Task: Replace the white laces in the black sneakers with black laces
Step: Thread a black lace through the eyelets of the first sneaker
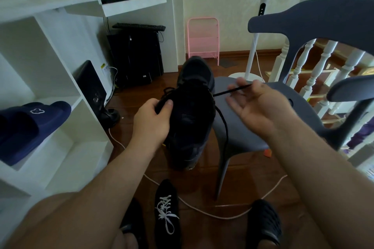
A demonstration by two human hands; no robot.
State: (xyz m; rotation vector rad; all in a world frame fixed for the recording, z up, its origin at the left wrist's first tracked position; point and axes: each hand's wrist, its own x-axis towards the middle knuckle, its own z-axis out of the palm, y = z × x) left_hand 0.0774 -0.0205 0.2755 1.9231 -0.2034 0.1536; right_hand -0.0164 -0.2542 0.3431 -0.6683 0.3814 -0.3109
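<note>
Gripping sneaker [190, 115], right fingers [240, 83] spread, black lace [230, 91]
</note>
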